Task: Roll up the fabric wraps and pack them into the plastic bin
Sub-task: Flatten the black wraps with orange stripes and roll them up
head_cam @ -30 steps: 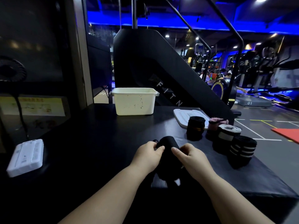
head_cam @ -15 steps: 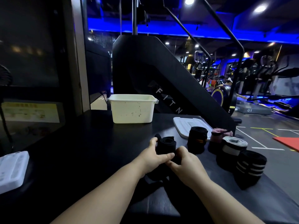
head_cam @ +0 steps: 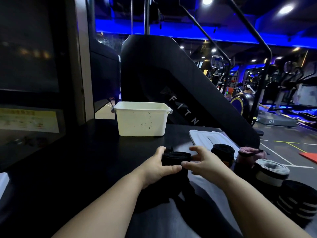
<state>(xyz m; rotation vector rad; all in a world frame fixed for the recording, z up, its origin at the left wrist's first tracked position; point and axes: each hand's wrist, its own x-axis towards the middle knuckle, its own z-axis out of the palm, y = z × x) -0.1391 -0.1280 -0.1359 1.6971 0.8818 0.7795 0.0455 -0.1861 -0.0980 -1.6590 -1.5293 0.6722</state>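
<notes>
A black fabric wrap point(head_cam: 176, 158), partly rolled, stands on end on the dark table point(head_cam: 85, 169), its loose tail trailing toward me. My left hand point(head_cam: 157, 166) grips the roll from the left, thumb across its front. My right hand point(head_cam: 202, 162) is at the roll's right side with fingers spread; its thumb tip touches the roll's front. The cream plastic bin point(head_cam: 141, 120) stands open farther back. Rolled wraps stand at the right: a black one point(head_cam: 223, 152), a pink one point(head_cam: 248, 154), a white-and-black one point(head_cam: 271, 170) and a black striped one point(head_cam: 298, 200).
The bin's white lid point(head_cam: 205, 137) lies flat behind the rolled wraps. A white object's corner point(head_cam: 3, 182) shows at the left edge. A big black stair machine point(head_cam: 171, 83) rises behind the table. The table's right edge drops to the gym floor.
The view has tilted up and closer. The roll now stands higher under my hands, and my right hand's fingers have opened from their grip on it.
</notes>
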